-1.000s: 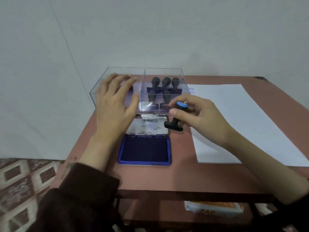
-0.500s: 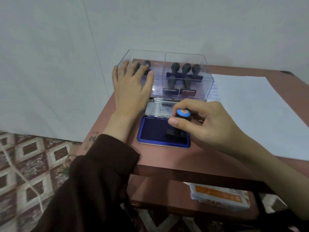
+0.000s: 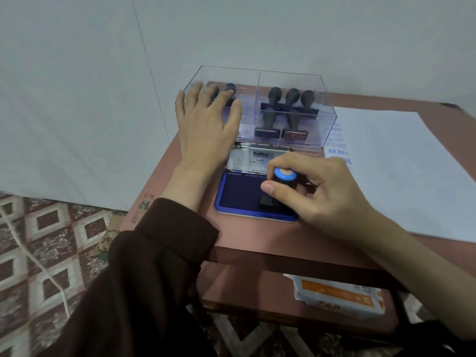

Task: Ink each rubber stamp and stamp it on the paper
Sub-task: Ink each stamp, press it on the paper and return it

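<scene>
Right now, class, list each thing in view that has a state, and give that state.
Ink pad: open, lid tipped back.
Blue-topped stamp: upright, base on the pad, gripped by right hand.
Left hand: flat, fingers straight, touching the clear box.
Paper: flat, blue prints near its left edge.

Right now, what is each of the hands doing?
Left hand: open, fingers straight, touching the clear box.
Right hand: holding the stamp down on the ink pad.

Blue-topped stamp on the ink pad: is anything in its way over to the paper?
Nothing visible. The right hand holds the stamp on the ink pad; the paper lies just to the pad's right.
</scene>
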Action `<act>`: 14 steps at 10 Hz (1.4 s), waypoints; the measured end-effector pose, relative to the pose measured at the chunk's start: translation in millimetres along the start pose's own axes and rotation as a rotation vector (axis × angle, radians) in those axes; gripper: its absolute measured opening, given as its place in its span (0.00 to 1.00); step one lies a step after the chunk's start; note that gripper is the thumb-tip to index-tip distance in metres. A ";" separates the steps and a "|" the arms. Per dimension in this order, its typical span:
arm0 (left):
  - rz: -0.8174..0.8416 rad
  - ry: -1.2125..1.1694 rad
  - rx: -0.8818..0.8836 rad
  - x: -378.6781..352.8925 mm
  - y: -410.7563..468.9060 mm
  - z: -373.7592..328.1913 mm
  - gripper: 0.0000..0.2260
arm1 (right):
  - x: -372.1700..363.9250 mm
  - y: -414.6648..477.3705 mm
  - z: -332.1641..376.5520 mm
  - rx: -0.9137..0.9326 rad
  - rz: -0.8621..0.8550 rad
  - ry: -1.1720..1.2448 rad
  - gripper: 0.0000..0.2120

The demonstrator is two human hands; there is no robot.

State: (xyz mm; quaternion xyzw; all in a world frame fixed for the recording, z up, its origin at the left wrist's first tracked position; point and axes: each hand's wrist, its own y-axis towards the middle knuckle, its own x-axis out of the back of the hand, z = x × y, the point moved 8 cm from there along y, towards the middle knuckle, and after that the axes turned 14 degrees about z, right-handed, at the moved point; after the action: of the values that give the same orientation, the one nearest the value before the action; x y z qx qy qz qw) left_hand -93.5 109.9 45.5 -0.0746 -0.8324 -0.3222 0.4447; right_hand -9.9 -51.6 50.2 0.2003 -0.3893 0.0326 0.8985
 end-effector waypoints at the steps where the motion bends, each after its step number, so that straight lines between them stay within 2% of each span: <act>1: 0.003 0.002 -0.001 0.1 0.1 -0.3 0.21 | -0.4 -1.0 -1.4 0.010 -0.033 0.006 0.05; 3: 0.010 0.009 0.011 -0.8 0.8 0.1 0.21 | -2.4 -1.7 -0.7 0.035 -0.051 -0.004 0.02; 6: 0.005 0.003 0.011 -0.6 1.3 0.1 0.21 | -4.3 -2.2 -1.6 0.031 -0.058 -0.051 0.05; 8: 0.007 0.007 0.008 -0.4 0.5 -0.3 0.21 | -3.6 -2.6 0.6 0.046 -0.063 -0.050 0.02; 14: 0.001 -0.008 0.000 -0.2 1.1 -0.1 0.20 | -3.6 -2.0 2.6 0.025 -0.055 -0.078 0.02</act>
State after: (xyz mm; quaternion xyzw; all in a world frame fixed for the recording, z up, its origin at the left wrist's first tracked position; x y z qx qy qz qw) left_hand -92.9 110.7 45.9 -0.0763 -0.8341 -0.3217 0.4415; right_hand -13.8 -54.1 48.6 0.2233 -0.4177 0.0049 0.8807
